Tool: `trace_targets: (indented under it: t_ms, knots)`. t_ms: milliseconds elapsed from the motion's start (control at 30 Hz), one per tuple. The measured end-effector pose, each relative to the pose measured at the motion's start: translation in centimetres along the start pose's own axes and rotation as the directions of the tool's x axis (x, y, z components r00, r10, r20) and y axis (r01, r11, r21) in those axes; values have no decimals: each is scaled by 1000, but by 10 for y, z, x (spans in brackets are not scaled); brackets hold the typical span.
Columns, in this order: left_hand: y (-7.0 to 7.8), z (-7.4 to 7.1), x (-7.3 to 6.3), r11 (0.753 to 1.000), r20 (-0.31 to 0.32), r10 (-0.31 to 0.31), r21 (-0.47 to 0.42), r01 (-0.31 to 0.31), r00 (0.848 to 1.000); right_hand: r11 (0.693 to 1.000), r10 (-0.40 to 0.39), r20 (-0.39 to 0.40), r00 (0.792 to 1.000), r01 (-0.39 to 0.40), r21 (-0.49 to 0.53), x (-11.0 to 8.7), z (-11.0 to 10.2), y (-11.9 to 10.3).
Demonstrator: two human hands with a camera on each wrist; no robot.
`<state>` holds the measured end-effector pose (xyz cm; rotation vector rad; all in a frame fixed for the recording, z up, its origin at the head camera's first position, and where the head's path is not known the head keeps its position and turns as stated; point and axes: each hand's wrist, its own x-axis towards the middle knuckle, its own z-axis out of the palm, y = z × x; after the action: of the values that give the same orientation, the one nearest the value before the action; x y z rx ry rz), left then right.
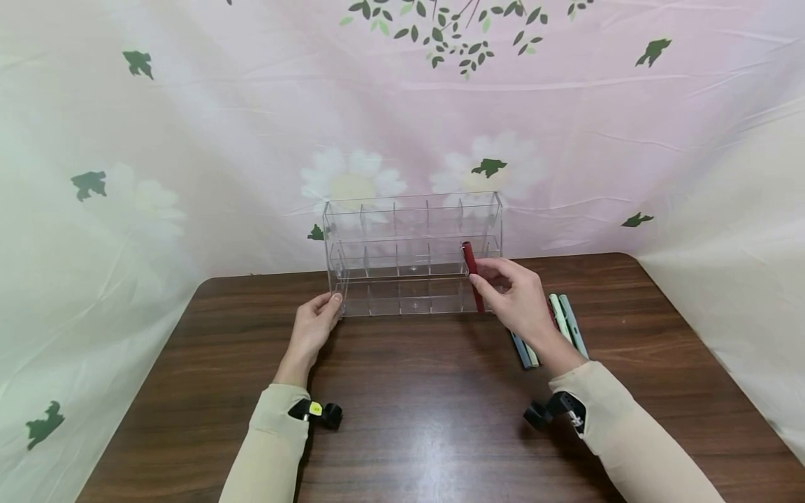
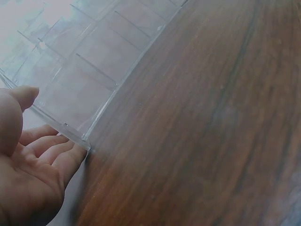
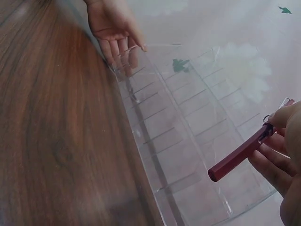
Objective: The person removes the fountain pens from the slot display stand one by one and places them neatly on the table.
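Note:
A clear plastic rack [image 1: 415,286] with rows of small compartments in tiers stands upright at the back of the table. At its left end, my left hand [image 1: 316,321] holds the side panel near the bottom, thumb towards the front and fingers along the outer side [image 2: 44,160]. My right hand [image 1: 518,297] pinches a dark red pen [image 1: 470,260] between thumb and fingers. The pen leans in front of the rack's right part, its upper end overlapping the middle tier in the head view. In the right wrist view the same pen [image 3: 235,157] shows a plain end pointing away from the fingers.
Several pens lie on the wooden table [image 1: 402,419] by the right forearm: a pale green pen [image 1: 562,318], a grey-green pen [image 1: 574,327] and a blue pen [image 1: 520,351] among them. A printed cloth [image 1: 251,140] hangs right behind the rack and along both sides.

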<state>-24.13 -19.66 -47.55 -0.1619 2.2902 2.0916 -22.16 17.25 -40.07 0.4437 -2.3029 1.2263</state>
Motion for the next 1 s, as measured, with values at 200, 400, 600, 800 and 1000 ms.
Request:
trace_targets:
  t_ms: [200, 400, 600, 800, 1000]
  knots:
    - [-1, 0, 0, 1000, 4, -3, 0, 3, 1000, 1000, 29, 10, 1000, -30, 4, -7, -5, 8]
    - [-1, 0, 1, 1000, 5, -4, 3, 4, 1000, 999, 11, -10, 1000, -11, -34, -13, -11, 18]
    - [0, 1, 1, 1000, 10, -1, 2, 1, 1000, 998, 13, -14, 1000, -14, -57, -19, -15, 23]
    - [1, 0, 0, 1000, 16, 2, 4, -3, 1000, 999, 9, -22, 1000, -10, -47, -23, -19, 28]
    - [0, -2, -1, 1000, 15, -7, 5, 6, 1000, 998, 10, -32, 999, -12, -56, -29, -26, 34]
